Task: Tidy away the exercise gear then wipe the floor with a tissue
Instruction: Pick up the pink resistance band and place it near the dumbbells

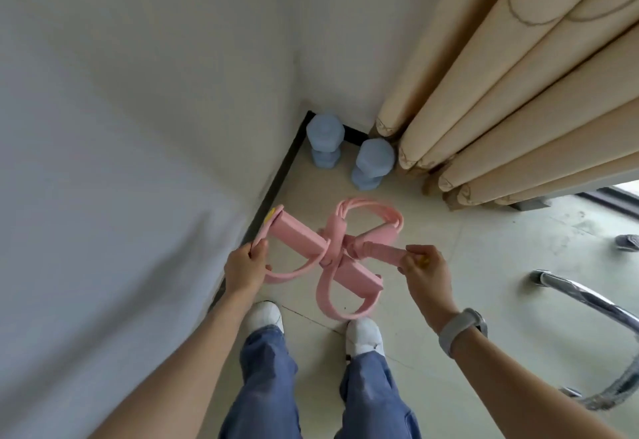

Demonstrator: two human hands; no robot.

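Pink rubber pedal resistance band with foam handles (332, 248): held in air above pale tiled floor (466, 266), near wall corner. Left hand (246, 267) grips strap end; right hand (423, 266) pinches foam handle end. Two light blue hexagonal dumbbells (345, 151): upright on floor in corner, beside beige pleated curtain (501, 100). Chrome chair base (587, 297) at right.

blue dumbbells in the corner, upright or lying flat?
Upright. Both blue dumbbells stand on end, hexagonal top faces toward the camera, lower heads on the floor.
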